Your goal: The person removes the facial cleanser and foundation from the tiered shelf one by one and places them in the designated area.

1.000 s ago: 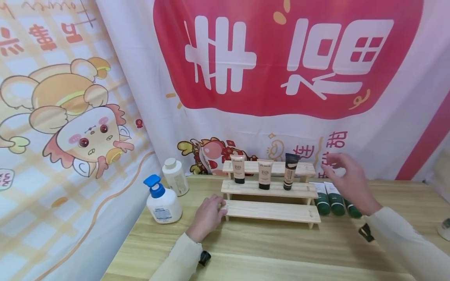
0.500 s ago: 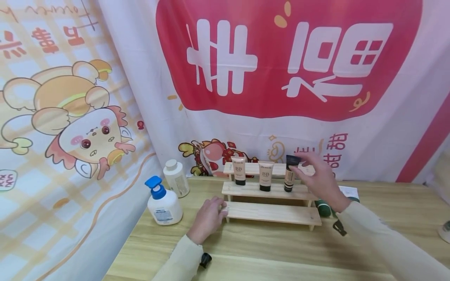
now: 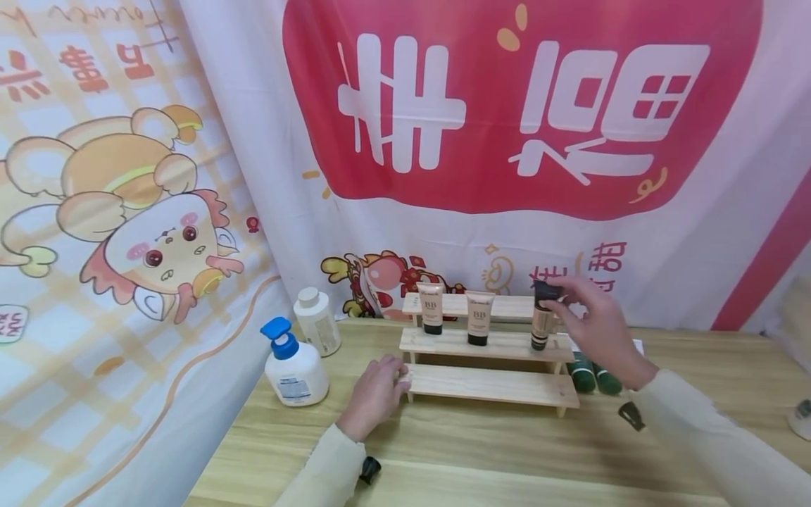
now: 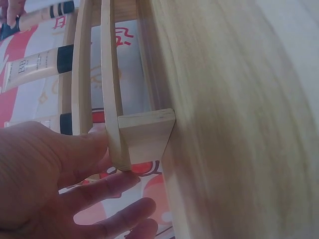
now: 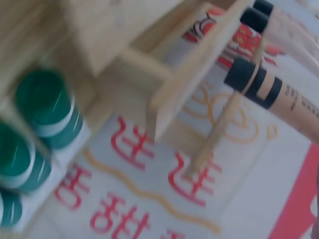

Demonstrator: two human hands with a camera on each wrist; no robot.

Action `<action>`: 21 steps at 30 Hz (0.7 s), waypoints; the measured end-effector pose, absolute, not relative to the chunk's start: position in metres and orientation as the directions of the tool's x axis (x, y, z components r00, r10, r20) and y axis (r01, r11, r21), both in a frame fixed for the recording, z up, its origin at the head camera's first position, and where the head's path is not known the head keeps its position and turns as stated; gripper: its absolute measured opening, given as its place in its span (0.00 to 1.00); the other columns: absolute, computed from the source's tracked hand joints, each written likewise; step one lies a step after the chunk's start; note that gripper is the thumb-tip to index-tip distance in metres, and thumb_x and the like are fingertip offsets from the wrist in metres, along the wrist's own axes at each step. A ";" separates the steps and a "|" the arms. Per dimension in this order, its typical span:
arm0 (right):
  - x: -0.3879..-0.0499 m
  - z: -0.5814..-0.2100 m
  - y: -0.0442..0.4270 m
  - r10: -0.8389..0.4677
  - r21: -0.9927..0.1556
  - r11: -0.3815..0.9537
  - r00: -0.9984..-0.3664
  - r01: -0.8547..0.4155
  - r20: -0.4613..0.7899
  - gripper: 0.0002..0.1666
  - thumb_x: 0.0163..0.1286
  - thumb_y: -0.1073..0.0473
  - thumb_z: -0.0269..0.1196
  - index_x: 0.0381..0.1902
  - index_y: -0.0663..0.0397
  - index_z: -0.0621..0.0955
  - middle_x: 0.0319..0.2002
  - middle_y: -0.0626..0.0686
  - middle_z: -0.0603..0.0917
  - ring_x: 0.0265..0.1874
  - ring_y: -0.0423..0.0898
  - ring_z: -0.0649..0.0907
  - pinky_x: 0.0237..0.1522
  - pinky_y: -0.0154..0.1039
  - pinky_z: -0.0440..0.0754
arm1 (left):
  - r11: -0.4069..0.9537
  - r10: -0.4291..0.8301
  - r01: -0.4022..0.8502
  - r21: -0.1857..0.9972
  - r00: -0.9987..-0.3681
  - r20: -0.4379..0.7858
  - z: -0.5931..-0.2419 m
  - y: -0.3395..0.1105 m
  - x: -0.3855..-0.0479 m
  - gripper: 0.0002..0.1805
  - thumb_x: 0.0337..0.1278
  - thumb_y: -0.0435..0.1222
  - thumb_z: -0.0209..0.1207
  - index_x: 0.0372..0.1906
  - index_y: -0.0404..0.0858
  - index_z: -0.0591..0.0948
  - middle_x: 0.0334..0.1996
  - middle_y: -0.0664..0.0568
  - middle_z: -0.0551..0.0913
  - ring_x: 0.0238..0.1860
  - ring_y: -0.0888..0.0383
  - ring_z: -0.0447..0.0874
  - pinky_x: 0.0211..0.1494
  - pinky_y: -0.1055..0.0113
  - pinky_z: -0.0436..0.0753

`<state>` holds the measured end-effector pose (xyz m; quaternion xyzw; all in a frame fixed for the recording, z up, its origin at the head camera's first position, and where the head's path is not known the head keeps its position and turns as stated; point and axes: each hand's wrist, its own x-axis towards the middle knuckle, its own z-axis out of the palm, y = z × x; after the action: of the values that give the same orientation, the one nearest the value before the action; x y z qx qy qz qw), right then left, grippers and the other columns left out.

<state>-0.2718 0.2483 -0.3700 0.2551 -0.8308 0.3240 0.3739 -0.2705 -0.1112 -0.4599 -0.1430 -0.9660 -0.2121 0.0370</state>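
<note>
My right hand (image 3: 602, 331) pinches the black top end of a beige-and-black cosmetic tube (image 3: 541, 324). The tube is upright over the right part of the middle tier of a three-tier wooden rack (image 3: 488, 384); whether its cap touches the board I cannot tell. In the right wrist view the tube (image 5: 279, 94) points its black cap toward the rack. My left hand (image 3: 374, 398) holds the left end of the lowest board, thumb and forefinger at the board (image 4: 112, 84) in the left wrist view. Two pink BB cream tubes, one (image 3: 433, 310) left of the other (image 3: 478, 317), stand on the middle tier.
Green-capped white tubes (image 3: 583, 377) lie right of the rack, partly behind my right hand. On the left stand a white pump bottle (image 3: 296, 373) with a blue head and a white capped bottle (image 3: 317, 324). A printed cloth (image 3: 507, 232) hangs behind the wooden table (image 3: 481, 458).
My right hand has come in from the right, taken hold of the beige-and-black tube and shifted it rightward along the middle tier. The left hand stays at the rack's end.
</note>
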 end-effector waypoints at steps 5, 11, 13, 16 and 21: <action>-0.250 -0.366 0.277 -0.182 -0.300 0.751 -0.622 -0.588 0.762 0.31 0.49 0.72 0.72 0.53 0.54 0.78 0.41 0.47 0.80 0.32 0.37 0.78 0.34 0.19 0.73 | 0.868 0.268 0.306 0.390 -0.952 0.151 -0.462 -0.111 -0.270 0.11 0.55 0.40 0.65 0.42 0.42 0.80 0.43 0.53 0.78 0.39 0.55 0.72 0.40 0.61 0.76; -0.223 -0.384 0.302 -0.139 -0.339 0.790 -0.687 -0.512 0.714 0.28 0.50 0.74 0.71 0.50 0.59 0.78 0.38 0.48 0.80 0.31 0.35 0.77 0.37 0.16 0.71 | 0.865 0.275 0.314 0.392 -0.949 0.155 -0.462 -0.112 -0.270 0.12 0.56 0.40 0.64 0.43 0.41 0.80 0.44 0.51 0.78 0.39 0.54 0.72 0.41 0.60 0.76; -0.217 -0.394 0.307 -0.124 -0.355 0.797 -0.708 -0.488 0.696 0.27 0.50 0.75 0.71 0.49 0.60 0.78 0.36 0.48 0.81 0.30 0.36 0.78 0.37 0.16 0.72 | 0.864 0.275 0.315 0.393 -0.949 0.156 -0.462 -0.112 -0.270 0.12 0.56 0.40 0.64 0.44 0.41 0.80 0.44 0.50 0.78 0.40 0.54 0.72 0.41 0.60 0.76; -0.210 -0.412 0.312 -0.118 -0.385 0.800 -0.749 -0.461 0.652 0.27 0.49 0.75 0.71 0.49 0.61 0.78 0.34 0.51 0.82 0.30 0.41 0.81 0.34 0.21 0.77 | 0.865 0.271 0.313 0.393 -0.949 0.159 -0.462 -0.113 -0.270 0.12 0.56 0.40 0.64 0.44 0.41 0.80 0.44 0.51 0.78 0.40 0.54 0.73 0.42 0.59 0.76; -0.200 -0.441 0.314 -0.140 -0.467 0.788 -0.855 -0.401 0.499 0.24 0.52 0.71 0.70 0.48 0.61 0.78 0.32 0.53 0.83 0.29 0.44 0.82 0.29 0.33 0.82 | 0.865 0.270 0.311 0.395 -0.950 0.157 -0.461 -0.112 -0.269 0.13 0.56 0.40 0.64 0.44 0.41 0.80 0.45 0.51 0.78 0.41 0.53 0.73 0.43 0.58 0.77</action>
<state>-0.2003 0.3144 -0.4411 0.1475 -0.9184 0.2901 0.2248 -0.2690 -0.1118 -0.4614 -0.1505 -0.9644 -0.2121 0.0485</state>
